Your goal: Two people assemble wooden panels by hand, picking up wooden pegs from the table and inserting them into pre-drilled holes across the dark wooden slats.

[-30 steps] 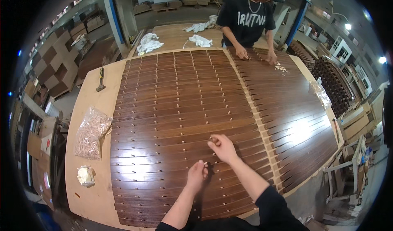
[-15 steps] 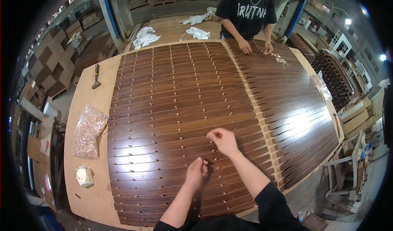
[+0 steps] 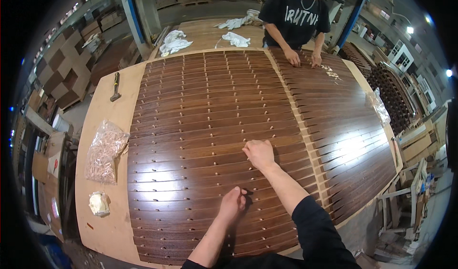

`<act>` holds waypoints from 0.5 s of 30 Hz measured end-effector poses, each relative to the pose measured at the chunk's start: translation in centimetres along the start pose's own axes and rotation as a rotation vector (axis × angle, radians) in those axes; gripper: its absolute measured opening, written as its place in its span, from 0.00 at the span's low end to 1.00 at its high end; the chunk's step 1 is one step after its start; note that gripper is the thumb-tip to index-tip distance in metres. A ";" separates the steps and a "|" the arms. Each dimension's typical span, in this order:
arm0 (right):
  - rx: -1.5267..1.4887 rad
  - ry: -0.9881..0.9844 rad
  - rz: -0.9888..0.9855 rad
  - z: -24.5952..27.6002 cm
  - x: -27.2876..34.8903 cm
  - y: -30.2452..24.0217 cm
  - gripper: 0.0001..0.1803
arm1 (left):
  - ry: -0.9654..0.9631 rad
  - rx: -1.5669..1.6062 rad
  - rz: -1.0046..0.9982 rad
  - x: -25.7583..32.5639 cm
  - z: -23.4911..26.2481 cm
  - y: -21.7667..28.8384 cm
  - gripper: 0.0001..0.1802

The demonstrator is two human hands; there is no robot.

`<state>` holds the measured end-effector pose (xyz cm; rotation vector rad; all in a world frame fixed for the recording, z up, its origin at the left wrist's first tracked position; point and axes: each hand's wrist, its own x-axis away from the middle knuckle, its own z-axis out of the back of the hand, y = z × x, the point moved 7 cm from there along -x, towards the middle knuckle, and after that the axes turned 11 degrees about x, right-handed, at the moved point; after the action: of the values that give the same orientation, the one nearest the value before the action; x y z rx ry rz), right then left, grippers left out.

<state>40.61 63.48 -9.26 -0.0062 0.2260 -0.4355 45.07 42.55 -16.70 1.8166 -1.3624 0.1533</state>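
Dark brown wooden boards (image 3: 191, 135) lie side by side across a large table, with rows of small pale wooden dowels (image 3: 215, 163) standing up from them. My right hand (image 3: 260, 153) is over the middle of the boards, its fingertips pinched together and low at a board's edge by the dowel row. Whatever sits in that pinch is hidden by the fingers. Nearer to me and to the left, my left hand (image 3: 231, 204) hovers just above the boards with its fingers curled closed. Its contents, if any, do not show.
On the pale left margin lie a hammer (image 3: 115, 87), a clear bag of dowels (image 3: 102, 154) and a small cream-coloured lump (image 3: 99, 204). A light wooden strip (image 3: 312, 160) divides the boards. Across the table, a co-worker's hands (image 3: 292, 57) work near loose dowels (image 3: 330, 72).
My right hand has moved slightly away from me and turned its fingertips down to the boards. My left hand has shifted slightly right. The view has tilted a little.
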 end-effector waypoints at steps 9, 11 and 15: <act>-0.233 -0.206 -0.218 0.1 0.8 0.9 0.16 | 0.004 0.004 -0.030 -0.1 0.2 -0.2 0.19; -0.364 -0.052 -0.292 0.5 3.5 2.2 0.17 | 0.011 0.065 -0.054 -0.1 -0.3 -0.6 0.17; -0.813 -0.018 -0.376 3.4 11.0 -1.2 0.18 | 0.092 0.500 -0.034 0.2 1.6 -1.4 0.13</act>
<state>50.51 57.62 -8.29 -0.8608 0.3736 -0.6921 45.74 41.46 -18.38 2.2062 -1.3035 0.5970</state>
